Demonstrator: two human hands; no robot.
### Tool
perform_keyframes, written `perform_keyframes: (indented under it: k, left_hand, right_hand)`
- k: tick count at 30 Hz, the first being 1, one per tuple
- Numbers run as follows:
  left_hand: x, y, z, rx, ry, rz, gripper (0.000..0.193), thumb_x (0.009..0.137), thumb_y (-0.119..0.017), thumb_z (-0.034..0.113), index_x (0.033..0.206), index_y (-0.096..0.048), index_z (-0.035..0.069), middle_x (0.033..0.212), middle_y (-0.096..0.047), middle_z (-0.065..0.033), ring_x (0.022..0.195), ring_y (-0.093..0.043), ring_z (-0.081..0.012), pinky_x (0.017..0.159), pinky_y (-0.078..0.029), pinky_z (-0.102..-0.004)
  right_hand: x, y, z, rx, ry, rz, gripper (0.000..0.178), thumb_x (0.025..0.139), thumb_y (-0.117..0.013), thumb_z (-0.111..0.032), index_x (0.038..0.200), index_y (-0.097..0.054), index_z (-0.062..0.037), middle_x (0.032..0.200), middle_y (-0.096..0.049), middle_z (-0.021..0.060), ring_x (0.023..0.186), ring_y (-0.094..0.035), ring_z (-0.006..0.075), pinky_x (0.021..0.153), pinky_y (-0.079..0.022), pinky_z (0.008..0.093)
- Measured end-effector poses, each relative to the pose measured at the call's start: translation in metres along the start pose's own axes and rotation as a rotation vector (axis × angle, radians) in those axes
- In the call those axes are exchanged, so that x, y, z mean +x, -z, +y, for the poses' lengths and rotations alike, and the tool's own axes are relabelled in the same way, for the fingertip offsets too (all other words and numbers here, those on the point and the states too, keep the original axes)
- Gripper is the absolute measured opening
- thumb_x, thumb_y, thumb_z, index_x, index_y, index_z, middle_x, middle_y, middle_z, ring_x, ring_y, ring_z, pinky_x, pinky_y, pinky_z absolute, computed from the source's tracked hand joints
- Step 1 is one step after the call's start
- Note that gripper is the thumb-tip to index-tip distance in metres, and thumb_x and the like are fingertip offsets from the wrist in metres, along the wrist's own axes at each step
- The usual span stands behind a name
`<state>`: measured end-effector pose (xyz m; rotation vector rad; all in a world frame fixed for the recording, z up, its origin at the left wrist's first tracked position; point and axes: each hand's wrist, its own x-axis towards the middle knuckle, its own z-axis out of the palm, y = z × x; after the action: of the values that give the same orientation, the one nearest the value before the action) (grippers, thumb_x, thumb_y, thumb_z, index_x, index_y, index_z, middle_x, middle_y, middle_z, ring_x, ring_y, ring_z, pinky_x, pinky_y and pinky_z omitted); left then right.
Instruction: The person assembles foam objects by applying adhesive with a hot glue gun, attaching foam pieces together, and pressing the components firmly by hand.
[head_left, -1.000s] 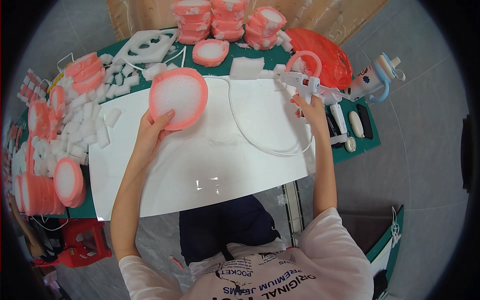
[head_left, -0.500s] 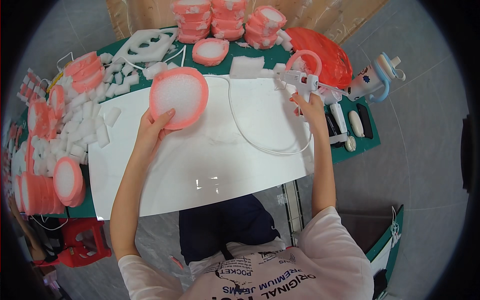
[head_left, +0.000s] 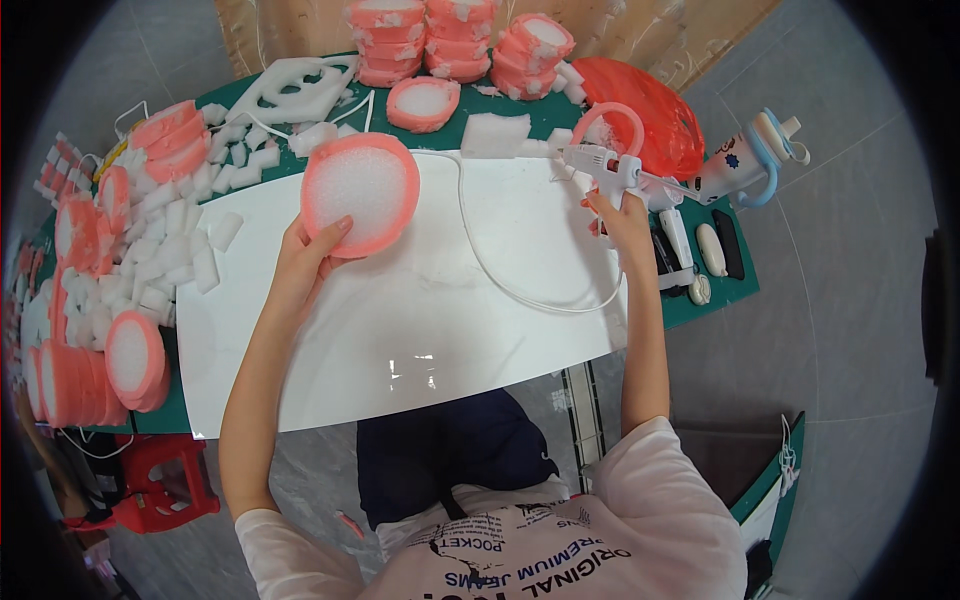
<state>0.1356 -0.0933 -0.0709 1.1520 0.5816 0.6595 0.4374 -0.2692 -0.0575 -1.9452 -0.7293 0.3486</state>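
In my left hand [head_left: 312, 255] is a round foam pad [head_left: 362, 190] with a white face and a pink rim; the thumb presses on its face near the lower edge, the other fingers are behind it. It is held up over the left part of a white board [head_left: 430, 330]. My right hand [head_left: 622, 220] is wrapped round the handle of a white hot glue gun [head_left: 612, 170], at the board's right edge. The gun's nozzle points left, and a clear glue stick [head_left: 665, 184] sticks out of its back. A white cord [head_left: 490, 285] loops from the gun across the board.
Pink-rimmed foam pads stand in stacks [head_left: 460, 45] at the back and in a row [head_left: 80, 380] at the left. White foam blocks [head_left: 165, 235] heap beside the board. A red plastic bag [head_left: 650, 115], a tumbler [head_left: 745, 160] and a black case [head_left: 728, 243] lie right. A red stool [head_left: 165, 480] stands lower left.
The glue gun has tilted slightly and shifted a touch. The foam pad stays almost where it was in my left hand.
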Motion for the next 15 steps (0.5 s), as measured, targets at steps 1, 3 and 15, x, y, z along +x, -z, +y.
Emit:
perform_keyframes:
  k: [1,3,15]
  left_hand:
    - [0.0003,-0.0002,0.0002,0.000,0.001,-0.001,0.042,0.081,-0.055,0.017,0.113,-0.040,-0.004,0.107,-0.051,-0.0129,0.094,-0.054,-0.0184,0.081,-0.046,-0.0336]
    - [-0.0003,-0.0017,0.0019,0.003,0.000,0.005,0.042,0.081,-0.055,0.017,0.113,-0.040,-0.004,0.107,-0.051,-0.0129,0.094,-0.054,-0.0183,0.081,-0.047,-0.0335]
    - [-0.0005,0.0008,0.0016,0.001,-0.015,-0.006,0.042,0.081,-0.055,0.018,0.114,-0.040,-0.004,0.108,-0.051,-0.0126,0.094,-0.054,-0.0178,0.081,-0.046,-0.0329]
  right_hand:
    - [-0.0003,-0.0002,-0.0012,-0.013,-0.005,0.013,0.025,0.073,-0.055,-0.016,0.085,-0.054,0.0047,0.071,-0.059,0.0094,0.047,-0.053,0.0137,0.045,-0.042,0.0260]
    - [0.0017,-0.0004,-0.0008,-0.024,-0.011,-0.010,0.025,0.074,-0.055,-0.017,0.088,-0.053,0.0028,0.073,-0.059,0.0090,0.049,-0.052,0.0126,0.046,-0.042,0.0254]
    - [-0.0024,-0.0010,-0.0003,-0.013,-0.023,-0.018,0.026,0.075,-0.055,-0.018,0.091,-0.053,0.0019,0.075,-0.059,0.0090,0.049,-0.049,0.0117,0.045,-0.040,0.0250]
